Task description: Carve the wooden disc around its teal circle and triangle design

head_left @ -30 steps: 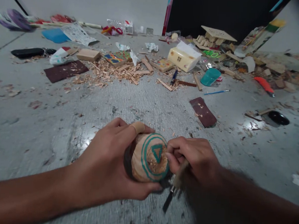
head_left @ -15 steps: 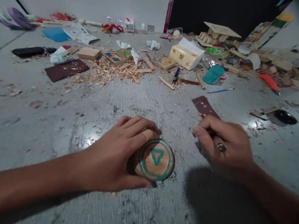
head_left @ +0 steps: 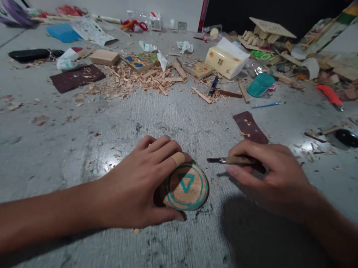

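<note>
A round wooden disc [head_left: 187, 187] with teal rings and a teal triangle painted on its face lies flat on the grey floor. My left hand [head_left: 140, 186] curls around its left side, a bandage on one finger, thumb under its near edge. My right hand [head_left: 267, 174] is just to the right of the disc, fingers closed round a small carving knife [head_left: 225, 161]. The knife's dark blade points left, a little above and beyond the disc, not touching it.
A dark sandpaper strip [head_left: 250, 127] lies just past my right hand. Wood shavings [head_left: 133, 81], wood sticks, painted blocks, a cream block house [head_left: 226, 61], a teal cup [head_left: 260, 84], a larger sandpaper sheet [head_left: 76, 77] and an orange cutter [head_left: 329, 96] crowd the far floor.
The disc was held tilted up while the knife worked its face; it now lies flat. My right hand pulled away to the right and turned the knife so its blade points left.
</note>
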The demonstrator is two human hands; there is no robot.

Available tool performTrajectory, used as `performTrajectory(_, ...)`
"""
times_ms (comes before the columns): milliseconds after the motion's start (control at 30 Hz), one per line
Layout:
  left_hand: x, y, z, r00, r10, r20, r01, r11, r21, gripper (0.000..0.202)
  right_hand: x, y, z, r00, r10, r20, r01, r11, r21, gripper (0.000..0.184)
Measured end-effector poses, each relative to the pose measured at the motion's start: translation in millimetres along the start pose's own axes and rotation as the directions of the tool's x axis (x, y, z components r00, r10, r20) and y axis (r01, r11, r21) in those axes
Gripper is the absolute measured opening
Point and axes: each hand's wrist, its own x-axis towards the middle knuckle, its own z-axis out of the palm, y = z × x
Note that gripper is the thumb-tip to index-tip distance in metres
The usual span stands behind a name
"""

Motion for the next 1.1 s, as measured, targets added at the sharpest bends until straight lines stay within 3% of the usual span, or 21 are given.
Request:
performTrajectory(167,-0.1,1.0,1.7,1.000,-0.012,-0.022,0.012,1.000,0.002,0.088,-3.6,3.2,-3.5,0.987,-0.128,0.095,0.126,0.992,0.027,0.016)
performTrajectory(300,0.4,4.1,0.9,1.000,-0.030,-0.002,0.030,0.999,-0.041,0.071,-5.6,2.3,-5.6,0.956,-0.254,0.146,0.256,0.967,0.005,0.012)
performTrajectory(567,0.7,12.8,-4.7,0.997,-0.062,0.056,0.062,0.998,-0.007,0.056,-10.2,-6.5,-9.8,0.934,-0.302,0.191,0.346,0.898,-0.272,0.020)
performTrajectory(700,2.2,15.4,-5.0,0.996,-0.063,0.056,0.062,0.998,0.022,0.055,-13.5,-9.5,-12.5,0.928,-0.325,0.184,0.369,0.875,-0.315,0.018)
performTrajectory(900,3.6,16.7,-6.6,0.997,-0.061,0.056,0.058,0.997,0.050,0.046,-9.5,-28.3,-20.9,0.916,-0.282,0.284,0.384,0.818,-0.428,0.024)
performTrajectory(1100,2.3,15.5,-4.2,0.999,-0.033,0.039,0.031,0.999,0.044,0.042,6.1,-43.6,-25.3,0.861,-0.396,0.320,0.503,0.754,-0.423,0.034)
